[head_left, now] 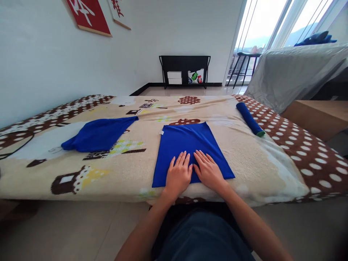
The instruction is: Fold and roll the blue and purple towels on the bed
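The left hand [178, 173] and right hand [208, 169] lie side by side, palms down, fingers extended and gripping nothing, on a blue cloth [185, 139]; whether their thumbs touch is hard to tell. The cloth is spread nearly square on the patterned blanket [272, 170] near the bed's front edge, a small white tag [161, 132] at its left side close to the far corner. Left of it, well apart, lies a loosely bunched blue fabric [98, 136]. To the right, a dark blue roll [248, 116] with a green near end lies slantwise beside the blanket's polka-dot border. Beyond the bed, a black rack [185, 64] stands by the wall.
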Available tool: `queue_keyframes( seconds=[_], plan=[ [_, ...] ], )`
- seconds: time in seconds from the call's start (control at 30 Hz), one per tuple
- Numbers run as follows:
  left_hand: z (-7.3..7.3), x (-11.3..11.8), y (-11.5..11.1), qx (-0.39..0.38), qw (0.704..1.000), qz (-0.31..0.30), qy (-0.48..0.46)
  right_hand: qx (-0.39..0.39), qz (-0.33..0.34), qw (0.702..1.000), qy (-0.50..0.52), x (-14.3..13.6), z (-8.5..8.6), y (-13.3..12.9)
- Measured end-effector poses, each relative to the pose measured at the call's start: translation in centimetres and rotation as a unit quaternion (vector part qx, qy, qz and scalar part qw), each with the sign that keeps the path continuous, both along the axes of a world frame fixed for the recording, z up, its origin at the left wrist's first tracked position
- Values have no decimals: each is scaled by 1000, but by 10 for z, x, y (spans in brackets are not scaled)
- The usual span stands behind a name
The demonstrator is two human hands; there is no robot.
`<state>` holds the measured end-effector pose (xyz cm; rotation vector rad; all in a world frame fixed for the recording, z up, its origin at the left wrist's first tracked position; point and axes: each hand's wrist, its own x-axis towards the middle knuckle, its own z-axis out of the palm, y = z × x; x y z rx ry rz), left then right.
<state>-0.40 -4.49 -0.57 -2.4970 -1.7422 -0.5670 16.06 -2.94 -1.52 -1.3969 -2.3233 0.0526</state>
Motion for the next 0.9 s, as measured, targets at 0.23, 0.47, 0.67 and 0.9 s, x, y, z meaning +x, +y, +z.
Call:
queue_keyframes(
  seconds=[0.23, 0.47, 0.67, 0.9],
  plan=[
    [-17, -72, -47, 56, 997, 56, 7, 59, -129, 990, 2, 81, -25, -35],
    [24, -78, -37, -19, 997, 62, 37, 16, -106, 994, -30, 91, 6, 1],
    [45, -24, 92, -89, 992, -83, 35, -103, 97, 987, -73, 9, 32, 106],
    [9, -38, 197, -134, 989, 49, 34, -134, 12, 988, -72, -4, 14, 186]
  ],
)
